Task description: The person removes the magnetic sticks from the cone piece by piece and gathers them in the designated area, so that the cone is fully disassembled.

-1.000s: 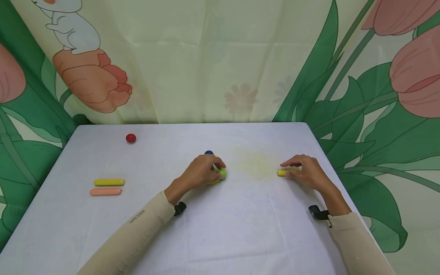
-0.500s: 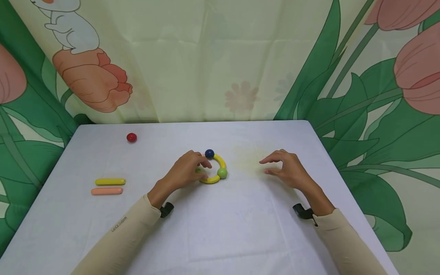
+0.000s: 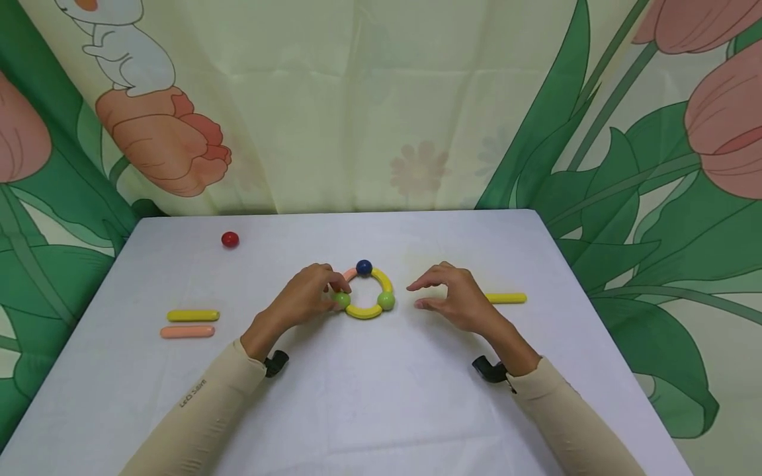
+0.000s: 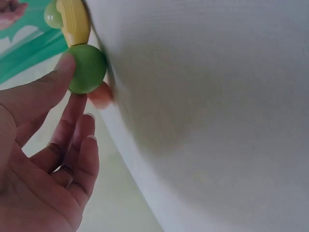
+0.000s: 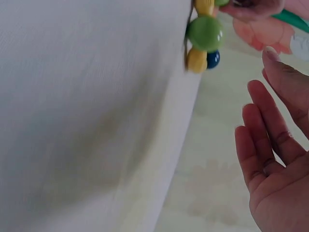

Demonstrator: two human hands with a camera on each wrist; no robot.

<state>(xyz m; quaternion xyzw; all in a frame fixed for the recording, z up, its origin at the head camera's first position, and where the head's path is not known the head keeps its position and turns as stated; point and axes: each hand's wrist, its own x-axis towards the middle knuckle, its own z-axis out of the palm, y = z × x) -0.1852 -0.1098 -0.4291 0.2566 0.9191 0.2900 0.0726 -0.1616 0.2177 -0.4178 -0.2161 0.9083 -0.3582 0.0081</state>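
On the white table lies a ring (image 3: pixel 364 311) of curved rods and balls: a blue ball (image 3: pixel 364 268) at the far side, green balls to left and right, two yellow curved rods and a pink one. The left hand (image 3: pixel 306 294) pinches the left green ball (image 4: pixel 88 68) between thumb and forefinger; that hand partly hides the pink rod (image 3: pixel 350 274). To the right of the ring, apart from it, the right hand (image 3: pixel 455 297) hovers with thumb and fingers spread and nothing between them. Nearest to it is the right green ball (image 5: pixel 205 33).
Behind the right hand lies a straight yellow stick (image 3: pixel 507 298). At the left a yellow stick (image 3: pixel 193 315) and a pink stick (image 3: pixel 187 332) lie side by side. A red ball (image 3: pixel 229 239) sits near the far left edge of the table (image 3: pixel 381 396).
The right hand has let go of the yellow stick at the right and moved left towards the ring. The left hand has shifted from the right green ball to the left one.
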